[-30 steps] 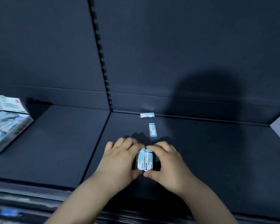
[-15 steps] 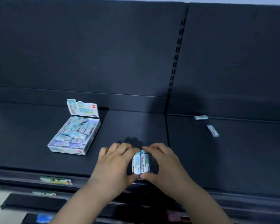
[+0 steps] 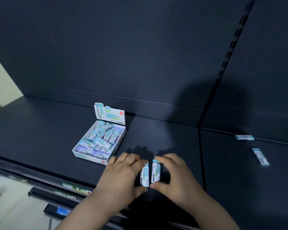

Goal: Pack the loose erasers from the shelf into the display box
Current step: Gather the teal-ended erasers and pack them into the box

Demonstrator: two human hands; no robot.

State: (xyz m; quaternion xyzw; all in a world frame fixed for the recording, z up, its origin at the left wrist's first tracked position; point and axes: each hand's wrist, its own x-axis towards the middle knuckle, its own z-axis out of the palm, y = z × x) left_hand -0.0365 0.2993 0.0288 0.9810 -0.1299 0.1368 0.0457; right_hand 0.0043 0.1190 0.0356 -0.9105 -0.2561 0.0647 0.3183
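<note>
Two white-and-teal erasers [image 3: 150, 173] stand side by side between my hands near the shelf's front edge. My left hand [image 3: 123, 176] pinches the left one between thumb and fingers. My right hand [image 3: 175, 178] pinches the right one the same way. The open display box [image 3: 78, 151], white with an upright lid flap, sits to the left of my hands and holds several erasers in a jumble. Two loose erasers lie on the right shelf section: one [image 3: 244, 137] against the back wall, another eraser [image 3: 260, 156] nearer the front.
The dark shelf [image 3: 40, 130] has a seam [image 3: 200, 155] dividing left and right sections. A slotted upright [image 3: 231, 47] runs up the back wall. Below the front edge a price rail [image 3: 75, 188] and a lower shelf show. A pale wall lies far left.
The view has swung left and my hands have carried the two erasers leftward across the seam, closer to the display box. The two loose erasers now lie far right.
</note>
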